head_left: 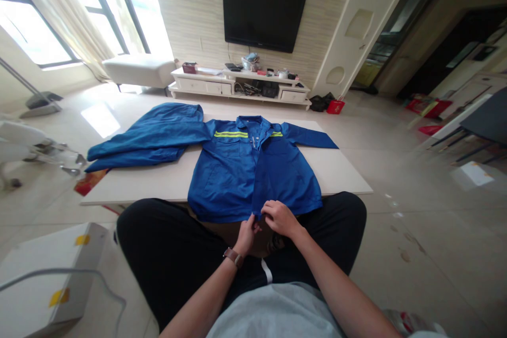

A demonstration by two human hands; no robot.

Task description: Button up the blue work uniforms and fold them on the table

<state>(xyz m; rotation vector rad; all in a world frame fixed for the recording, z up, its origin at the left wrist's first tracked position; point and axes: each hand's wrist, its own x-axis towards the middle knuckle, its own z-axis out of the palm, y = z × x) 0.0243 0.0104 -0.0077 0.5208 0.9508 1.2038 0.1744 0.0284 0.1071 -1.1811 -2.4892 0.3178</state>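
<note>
Blue work jacket (225, 179) face up on a white table (352, 182), collar gaping, hem past the near edge; left hand (246, 235) pinches the hem at the front opening, right hand (280, 219) curled against the cloth just beside it — whether it grips, cannot tell. Main risk, as judged: an uneven tug at that low corner could skew the front panels or slide the jacket lapward — its sleeve, touching the other blue garment (158, 134), might drag that along too.
</note>
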